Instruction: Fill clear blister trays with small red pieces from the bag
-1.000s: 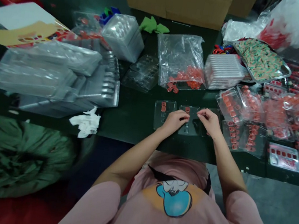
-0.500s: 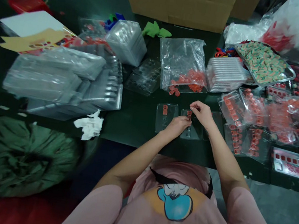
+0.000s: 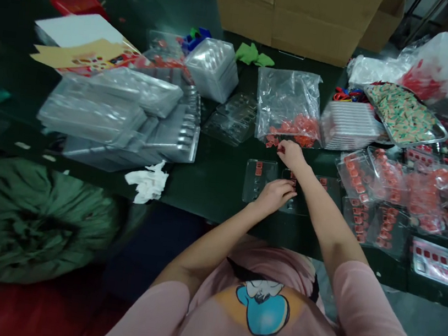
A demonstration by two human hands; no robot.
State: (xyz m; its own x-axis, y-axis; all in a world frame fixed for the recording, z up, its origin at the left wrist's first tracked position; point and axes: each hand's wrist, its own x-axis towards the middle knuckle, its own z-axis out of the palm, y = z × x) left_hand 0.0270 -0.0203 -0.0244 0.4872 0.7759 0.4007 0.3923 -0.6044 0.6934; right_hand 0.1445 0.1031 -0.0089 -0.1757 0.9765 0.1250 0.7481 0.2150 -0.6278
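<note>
My left hand (image 3: 275,195) rests over the middle clear plastic tray (image 3: 297,205), its fingers closed near the tray's column of slots. Whatever those fingertips hold is too small to make out. My right hand (image 3: 292,156) is at the front of the clear bag (image 3: 287,90), fingers pinched on a small red plastic piece. More small red pieces (image 3: 305,125) spill from the bag's mouth. Left of my hands lies another tray (image 3: 248,189) with two red pieces in its upper slots. A third tray (image 3: 331,197), partly behind my right forearm, has red at its top.
Stacked clear blister trays (image 3: 90,110) stand on the left by a crumpled white tissue (image 3: 149,181). Filled packs of red pieces (image 3: 386,227) crowd the right, below a tray of small printed pieces (image 3: 402,112). A cardboard box (image 3: 295,17) stands at the back.
My right hand has moved up from the middle tray to the loose red pieces by the bag. My left hand stays over the middle tray. The whole view has shifted and tilted slightly.
</note>
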